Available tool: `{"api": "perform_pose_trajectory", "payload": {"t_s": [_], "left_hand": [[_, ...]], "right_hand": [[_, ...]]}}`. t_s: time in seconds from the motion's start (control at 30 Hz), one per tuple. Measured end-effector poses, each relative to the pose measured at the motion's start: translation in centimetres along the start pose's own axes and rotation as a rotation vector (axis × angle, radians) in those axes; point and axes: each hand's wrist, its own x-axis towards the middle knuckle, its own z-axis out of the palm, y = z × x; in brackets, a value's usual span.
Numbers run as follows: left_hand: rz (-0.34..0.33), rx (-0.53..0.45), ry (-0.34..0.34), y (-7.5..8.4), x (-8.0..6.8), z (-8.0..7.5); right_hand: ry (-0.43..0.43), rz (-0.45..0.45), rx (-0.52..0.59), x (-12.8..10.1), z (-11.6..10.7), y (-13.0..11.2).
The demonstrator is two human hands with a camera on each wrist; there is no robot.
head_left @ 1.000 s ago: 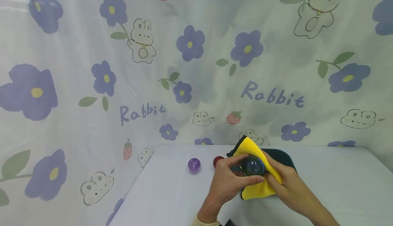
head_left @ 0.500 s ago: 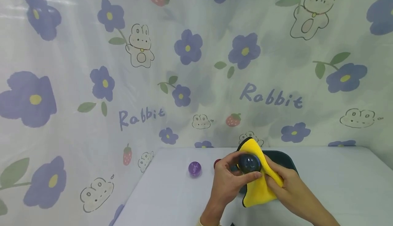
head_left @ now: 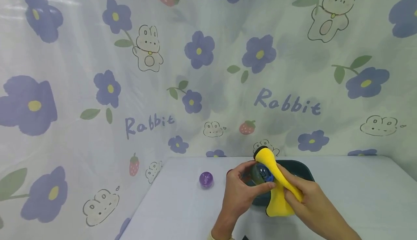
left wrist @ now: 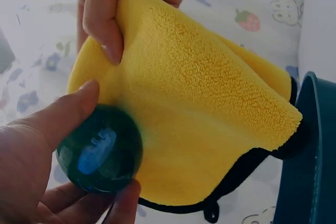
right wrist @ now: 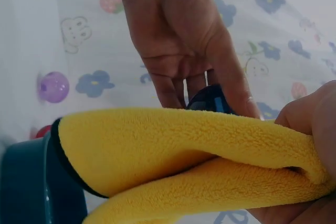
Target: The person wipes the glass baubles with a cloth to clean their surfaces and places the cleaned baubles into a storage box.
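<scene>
My left hand grips a dark green see-through ball with a blue piece inside, held just above the table. Thumb and fingers curl round the ball in the left wrist view. My right hand pinches a yellow fleece cloth with a black edge and holds it against the ball's right side. The cloth stands folded and upright. In the right wrist view the cloth hides most of the ball.
A dark teal tray sits on the white table right behind my hands. A purple ball lies to the left, and a red ball is near the tray, mostly hidden in the head view. A flower-print curtain surrounds the table.
The cloth went from spread behind the ball to a narrow upright fold at its right side. My left hand turned the ball slightly and now covers the red ball.
</scene>
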Motion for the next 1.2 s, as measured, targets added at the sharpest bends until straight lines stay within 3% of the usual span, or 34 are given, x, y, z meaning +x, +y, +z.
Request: {"api": "perform_pose_trajectory", "payload": {"t_s": [0.33, 0.5, 0.8, 1.03, 1.2], "left_hand": [[-0.060, 0.095, -0.046, 0.1, -0.1, 0.3], [-0.090, 0.095, -0.093, 0.4, -0.4, 0.4], [-0.085, 0.096, -0.113, 0.6, -0.6, 0.3], [-0.094, 0.045, -0.123, 0.7, -0.7, 0.2], [-0.102, 0.021, -0.104, 1.0, -0.8, 0.3]], "right_hand": [[0.052, -0.124, -0.053, 0.0, 0.3, 0.1], [0.053, -0.153, -0.074, 0.2, 0.3, 0.3], [-0.003, -0.131, -0.033, 0.3, 0.2, 0.9], [-0.085, 0.000, 0.088, 0.4, 0.2, 1.4], [-0.091, 0.038, 0.122, 0.4, 0.3, 1.1]]}}
